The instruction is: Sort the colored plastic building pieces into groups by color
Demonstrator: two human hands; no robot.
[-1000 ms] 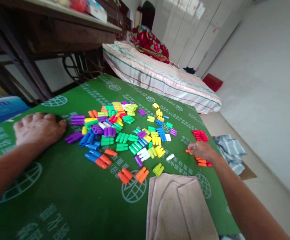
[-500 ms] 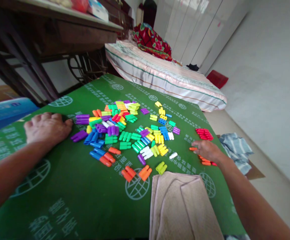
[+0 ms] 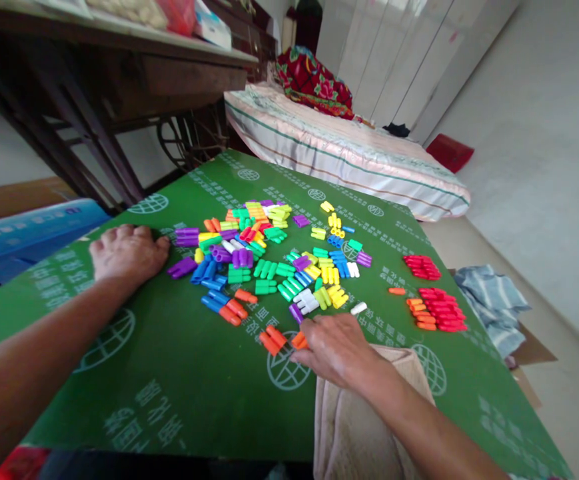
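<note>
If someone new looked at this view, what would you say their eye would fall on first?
Probably the bright scatter of multicoloured pieces across the middle of the green tabletop, with the right hand at an orange piece on the near side. Next might come the red pieces grouped near the right edge, then the red floral blanket on the bed beyond.

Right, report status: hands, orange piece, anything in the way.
Left hand palm-down on green table. Right hand fingers at orange piece, grip unclear. Beige cloth beneath right forearm, seemingly not blocking the piece.
</note>
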